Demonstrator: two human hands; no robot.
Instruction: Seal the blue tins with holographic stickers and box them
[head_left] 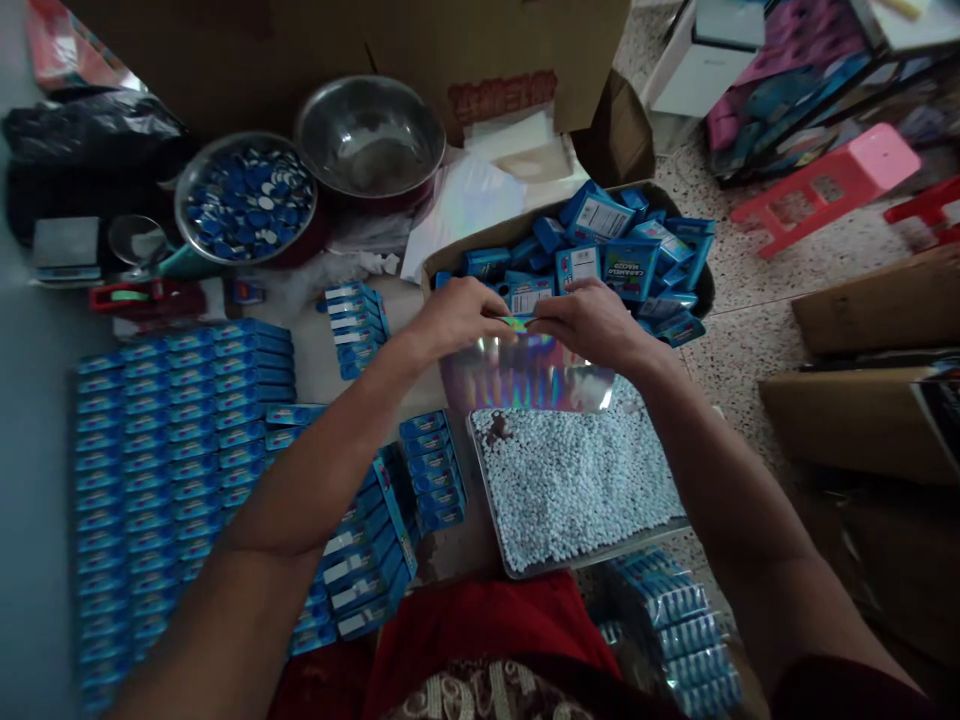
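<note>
Right, both bare hands were on a shiny iridescent film sheet or bag (pixel 529 375); couldn't tell which. Left hand (pixel 461 312) pinched its upper edge between thumb and fingers; right hand (pixel 589 320) pinched the same edge just beside it, fingertips nearly meeting. Film hung below the hands, its lower edge just above the far end of a clear shallow rectangular tray (pixel 637 542) full of small pale-blue pellets (pixel 581 480). Couldn't tell if film and pellets touched.

Beyond the hands: an open brown cardboard carton (pixel 480 236) heaped with loose blue printed cartons (pixel 630 268). Left of the tray: a short row of small blue boxes (pixel 433 470), then a big block of stacked blue boxes (pixel 169 480) in neat columns. Far left: a round steel bowl (pixel 187 190) of blue and whitish pieces (pixel 259 200), a second round steel bowl (pixel 371 160) beside it. Near the right forearm, low: clear-wrapped blue packs (pixel 679 630). Right, on speckled floor: a pink plastic stool (pixel 825 185), tilted in view
</note>
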